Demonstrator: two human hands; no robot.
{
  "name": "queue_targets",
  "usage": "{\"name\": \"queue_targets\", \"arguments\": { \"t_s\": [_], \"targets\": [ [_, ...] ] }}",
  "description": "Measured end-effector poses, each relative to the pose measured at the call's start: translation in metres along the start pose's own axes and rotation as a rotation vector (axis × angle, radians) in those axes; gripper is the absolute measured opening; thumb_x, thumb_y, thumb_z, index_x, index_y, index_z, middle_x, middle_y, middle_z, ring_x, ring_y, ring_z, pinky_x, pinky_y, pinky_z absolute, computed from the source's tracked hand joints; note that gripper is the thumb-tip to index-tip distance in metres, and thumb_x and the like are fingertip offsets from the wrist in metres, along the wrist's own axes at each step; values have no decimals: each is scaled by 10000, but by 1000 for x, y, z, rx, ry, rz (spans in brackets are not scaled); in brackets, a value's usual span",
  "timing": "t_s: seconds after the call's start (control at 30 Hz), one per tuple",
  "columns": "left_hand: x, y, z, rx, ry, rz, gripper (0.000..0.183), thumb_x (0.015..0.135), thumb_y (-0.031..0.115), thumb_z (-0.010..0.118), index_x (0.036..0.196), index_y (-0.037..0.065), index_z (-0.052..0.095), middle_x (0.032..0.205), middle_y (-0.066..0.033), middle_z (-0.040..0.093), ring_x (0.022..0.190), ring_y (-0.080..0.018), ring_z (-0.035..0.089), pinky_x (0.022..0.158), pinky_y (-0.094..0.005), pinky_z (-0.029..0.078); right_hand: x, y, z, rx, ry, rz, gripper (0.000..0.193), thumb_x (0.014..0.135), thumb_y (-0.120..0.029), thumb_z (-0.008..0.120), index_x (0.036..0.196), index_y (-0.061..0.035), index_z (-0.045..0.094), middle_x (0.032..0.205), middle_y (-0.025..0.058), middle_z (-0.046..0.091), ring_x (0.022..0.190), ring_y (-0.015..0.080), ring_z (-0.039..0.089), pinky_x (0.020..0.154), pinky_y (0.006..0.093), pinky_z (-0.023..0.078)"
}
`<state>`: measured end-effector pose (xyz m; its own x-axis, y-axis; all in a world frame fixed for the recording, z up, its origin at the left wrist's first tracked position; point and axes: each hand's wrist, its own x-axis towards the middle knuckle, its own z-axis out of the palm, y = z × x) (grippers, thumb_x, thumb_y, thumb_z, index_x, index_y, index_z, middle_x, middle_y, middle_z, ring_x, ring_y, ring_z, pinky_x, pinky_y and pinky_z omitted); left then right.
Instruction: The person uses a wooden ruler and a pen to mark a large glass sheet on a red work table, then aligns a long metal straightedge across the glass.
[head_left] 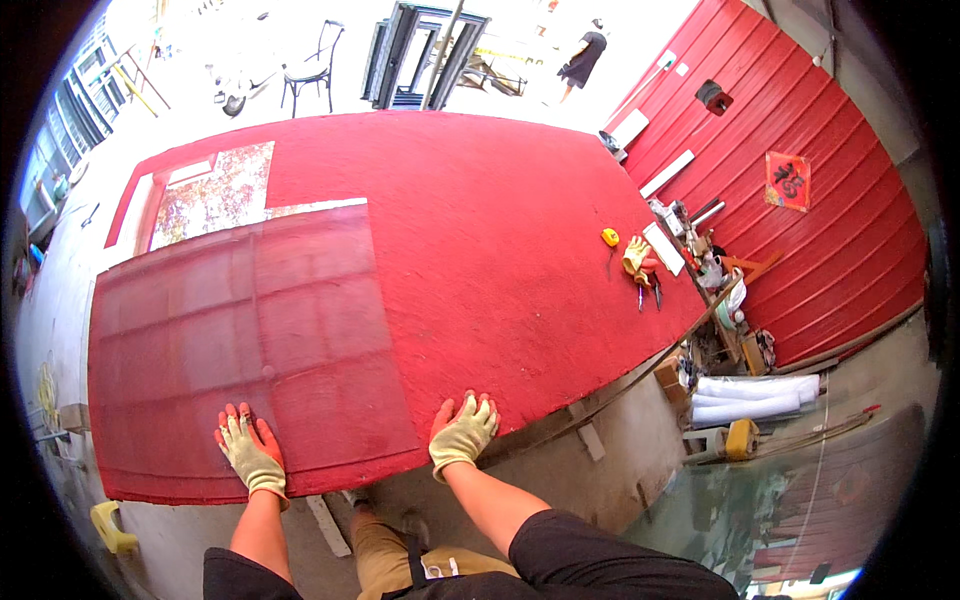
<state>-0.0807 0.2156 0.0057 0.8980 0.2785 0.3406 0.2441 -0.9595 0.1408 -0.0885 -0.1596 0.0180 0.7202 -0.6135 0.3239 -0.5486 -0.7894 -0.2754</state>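
Observation:
A large table with a red, felt-like cover point(510, 250) spreads in front of me. Over its near left part lies a thin, dark see-through sheet point(180, 340) with faint crease lines in a grid; whether it is mesh or film I cannot tell. My left hand point(250, 450), in a pale yellow glove with orange-red fingers, rests flat on this sheet with the fingers apart. Gloved the same way, my right hand point(464, 433) lies on the red cover at the front edge, just right of the sheet, fingers stretched out. Neither hand holds anything.
On the table's right side are a yellow tape measure point(610, 237), spare gloves point(637, 257) and small hand tools point(648, 293). White rolls point(755, 398) and a glass pane point(770, 510) stand lower right. Beyond the table are a chair point(312, 70), dark frames point(420, 50) and another person point(583, 58).

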Motion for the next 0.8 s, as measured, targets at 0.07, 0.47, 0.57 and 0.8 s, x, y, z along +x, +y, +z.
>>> {"name": "queue_targets", "arguments": {
  "t_s": [0.07, 0.47, 0.57, 0.8],
  "targets": [
    [3, 2, -3, -14, 1, -3, 458, 1069, 261, 593, 1499, 105, 617, 1628, -147, 538, 1554, -357, 430, 1321, -533, 250, -1, -1, 0, -14, 5, -8, 503, 997, -371, 678, 1374, -39, 668, 1502, 229, 590, 1463, 429, 488, 1268, 598, 317],
    [9, 2, -19, -53, -46, -36, 451, 1028, 316, 621, 1433, 122, 646, 1548, -167, 590, 1511, -402, 467, 1298, -588, 265, -6, -6, 8, -75, 1, -54, 440, 1075, -340, 591, 1375, -25, 656, 1479, 241, 606, 1427, 428, 520, 1212, 578, 396],
    [10, -2, -17, -64, -32, -38, 462, 1025, 335, 622, 1439, 133, 646, 1539, -170, 593, 1487, -402, 491, 1291, -590, 275, -8, -6, 13, -118, -1, -42, 434, 1077, -353, 616, 1378, -44, 663, 1463, 230, 615, 1413, 421, 540, 1183, 569, 437],
    [7, -8, -14, -15, -57, -55, 498, 1040, 371, 588, 1468, 120, 643, 1540, -160, 592, 1491, -370, 489, 1289, -565, 283, -12, 4, 26, -139, 85, -120, 429, 1070, -375, 647, 1372, -73, 684, 1401, 202, 663, 1341, 405, 612, 1130, 565, 488]
  ]
}}
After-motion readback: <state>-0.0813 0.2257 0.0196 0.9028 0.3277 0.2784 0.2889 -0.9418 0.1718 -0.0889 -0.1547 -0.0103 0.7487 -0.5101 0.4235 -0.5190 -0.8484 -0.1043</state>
